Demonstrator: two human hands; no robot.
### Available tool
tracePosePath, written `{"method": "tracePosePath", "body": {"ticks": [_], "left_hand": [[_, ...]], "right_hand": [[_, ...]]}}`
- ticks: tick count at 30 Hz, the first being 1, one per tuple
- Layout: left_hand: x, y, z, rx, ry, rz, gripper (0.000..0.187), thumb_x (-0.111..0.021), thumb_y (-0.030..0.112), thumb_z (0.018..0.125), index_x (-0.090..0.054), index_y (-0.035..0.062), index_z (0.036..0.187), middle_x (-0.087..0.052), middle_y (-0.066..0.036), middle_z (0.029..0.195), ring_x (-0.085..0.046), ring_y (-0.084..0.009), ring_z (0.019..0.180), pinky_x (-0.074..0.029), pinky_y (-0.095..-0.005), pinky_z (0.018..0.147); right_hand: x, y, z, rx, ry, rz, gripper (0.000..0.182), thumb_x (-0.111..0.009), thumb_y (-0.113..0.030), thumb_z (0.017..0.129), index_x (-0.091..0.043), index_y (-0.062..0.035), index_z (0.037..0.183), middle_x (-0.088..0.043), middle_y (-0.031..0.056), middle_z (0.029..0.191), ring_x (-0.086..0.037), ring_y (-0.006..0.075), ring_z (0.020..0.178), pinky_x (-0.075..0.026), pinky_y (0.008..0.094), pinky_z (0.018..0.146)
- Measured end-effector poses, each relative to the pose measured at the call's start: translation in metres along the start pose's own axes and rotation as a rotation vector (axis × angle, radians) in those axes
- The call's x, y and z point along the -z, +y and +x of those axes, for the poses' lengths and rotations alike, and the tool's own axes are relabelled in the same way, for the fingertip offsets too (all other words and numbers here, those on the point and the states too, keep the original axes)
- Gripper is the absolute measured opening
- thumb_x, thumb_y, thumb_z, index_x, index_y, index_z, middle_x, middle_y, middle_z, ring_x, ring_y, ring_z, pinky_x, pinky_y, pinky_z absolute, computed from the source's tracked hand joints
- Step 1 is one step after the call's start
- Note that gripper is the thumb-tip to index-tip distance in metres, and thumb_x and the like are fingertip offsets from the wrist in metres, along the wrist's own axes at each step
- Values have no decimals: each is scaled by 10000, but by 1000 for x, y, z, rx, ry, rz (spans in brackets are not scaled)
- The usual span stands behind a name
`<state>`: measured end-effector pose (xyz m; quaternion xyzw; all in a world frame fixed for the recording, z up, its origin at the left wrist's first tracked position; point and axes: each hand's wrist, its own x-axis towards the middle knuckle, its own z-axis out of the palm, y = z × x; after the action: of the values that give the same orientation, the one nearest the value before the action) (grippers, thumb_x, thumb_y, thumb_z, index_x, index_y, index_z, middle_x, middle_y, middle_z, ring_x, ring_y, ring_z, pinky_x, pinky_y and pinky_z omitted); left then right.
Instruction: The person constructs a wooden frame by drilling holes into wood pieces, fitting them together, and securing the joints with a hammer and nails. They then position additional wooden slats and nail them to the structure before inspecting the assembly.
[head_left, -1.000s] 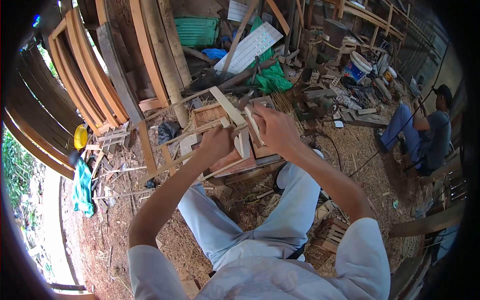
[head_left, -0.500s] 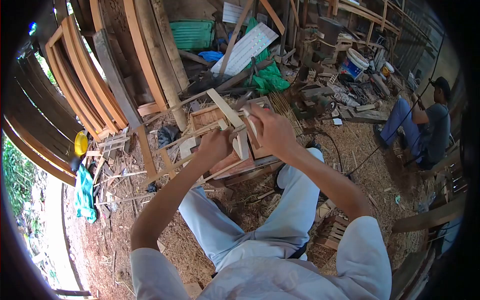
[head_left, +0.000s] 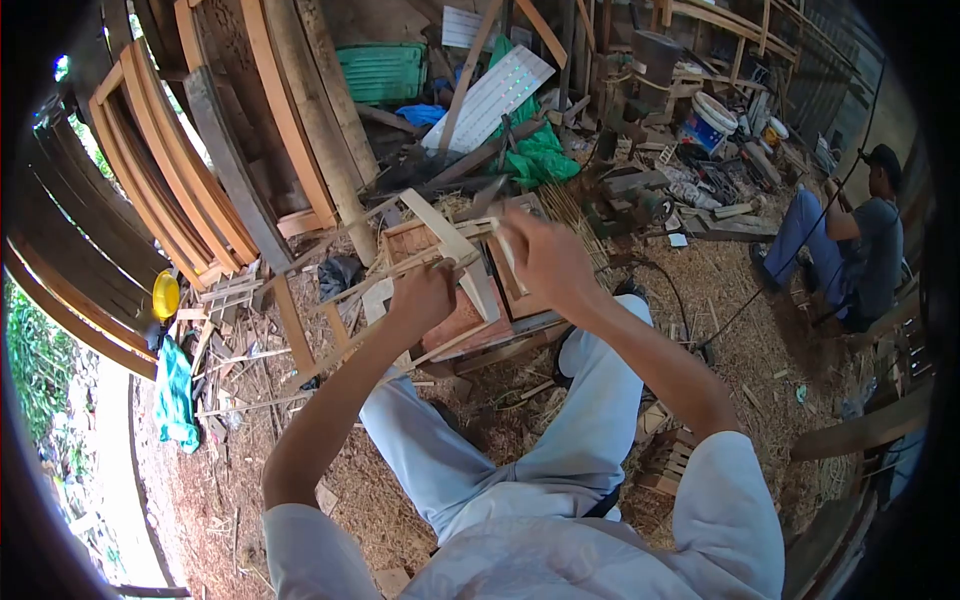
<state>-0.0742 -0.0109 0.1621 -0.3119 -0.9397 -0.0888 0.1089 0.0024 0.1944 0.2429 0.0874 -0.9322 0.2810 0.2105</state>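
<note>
The ground [head_left: 735,350] is covered with shavings and offcuts. At the left, wooden frames [head_left: 165,160] are leaned in a row, with round posts [head_left: 325,120] stood just beside them. At the far right a second person [head_left: 872,235] is seated low with knees raised, well apart from the work. Beyond the working area a white panel [head_left: 505,90] is propped aslant; a green sheet [head_left: 540,160] is bunched against its right side, and a green crate [head_left: 382,73] is seen farther left. A low wooden box [head_left: 455,330], reddish in front, is set just ahead of the wearer's knees. Over the box a pale board [head_left: 432,216] is held at a slant, its far end pointed up and to the left. By its near part the left hand [head_left: 423,298] is placed, fingers curled shut on the wood. The right hand [head_left: 545,258] is held just across from it, above the right part of the box, fingers bent and blurred; whether anything is gripped there cannot be told. A dark tip is glimpsed past those fingers, too blurred to be named. A bucket [head_left: 708,122] is noted among clutter at the upper right, and a black bag [head_left: 338,272] left of the box.
</note>
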Motion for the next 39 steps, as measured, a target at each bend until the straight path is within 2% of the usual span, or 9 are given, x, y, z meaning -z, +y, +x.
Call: {"method": "tracePosePath", "body": {"ticks": [5,7,17,22,26,28,32,34,39], "left_hand": [[-3,5,-1,-40,138,-74,230,-468,260,946,-605,78,985,-628,-213,708,-645,-394,675,-518,-495,569],[6,12,0,-3,91,-102,222,-472,250,941,-603,82,1002,-630,-213,717,-646,-393,680,-525,-498,582],[8,22,0,13,26,-141,172,-506,196,910,-603,63,960,-624,-227,739,-631,-409,700,-506,-498,585],[-10,11,1,-51,155,-171,181,-474,185,940,-590,46,956,-620,-246,769,-611,-428,705,-485,-503,590],[7,18,2,18,3,-111,195,-477,206,947,-579,45,986,-618,-226,728,-616,-405,658,-493,-499,561],[9,17,3,53,-34,-84,202,-482,215,946,-574,41,992,-620,-219,720,-618,-398,645,-494,-497,551],[20,21,1,126,-100,-186,241,-514,279,933,-590,53,967,-634,-212,720,-643,-415,716,-513,-518,617],[18,18,1,116,-77,-191,235,-510,268,935,-588,48,962,-638,-205,722,-643,-412,718,-514,-516,615],[23,22,-2,62,-43,-163,226,-513,264,936,-583,50,950,-631,-203,704,-641,-404,690,-518,-505,602]], "right_hand": [[-3,1,8,100,199,42,229,-542,-230,924,-612,-142,1123,-645,198,763,-619,421,711,-488,513,610],[-10,6,0,21,-63,-52,232,-541,-230,926,-619,-132,1121,-651,189,764,-619,416,699,-489,499,605],[-15,14,-8,17,-221,-254,222,-539,-237,923,-608,-136,1109,-638,207,763,-609,426,720,-481,515,616],[-2,4,-3,200,225,10,240,-592,-193,903,-588,-87,1119,-652,184,745,-633,372,637,-485,466,546],[-16,16,-7,240,278,23,268,-592,-206,907,-580,-77,1142,-659,161,749,-623,377,628,-479,452,538],[-16,24,-5,-69,-70,141,266,-577,-166,906,-576,-30,1134,-654,221,869,-629,408,714,-470,474,629],[-47,73,2,38,148,222,233,-551,-165,911,-579,-25,1095,-649,208,821,-645,358,678,-457,455,610],[-52,94,12,-251,-217,147,236,-530,-164,904,-572,-17,1083,-623,209,773,-651,307,696,-454,440,600],[-121,130,8,-306,-394,200,272,-510,-119,880,-550,-14,1127,-609,233,804,-638,340,744,-462,451,615]]}}
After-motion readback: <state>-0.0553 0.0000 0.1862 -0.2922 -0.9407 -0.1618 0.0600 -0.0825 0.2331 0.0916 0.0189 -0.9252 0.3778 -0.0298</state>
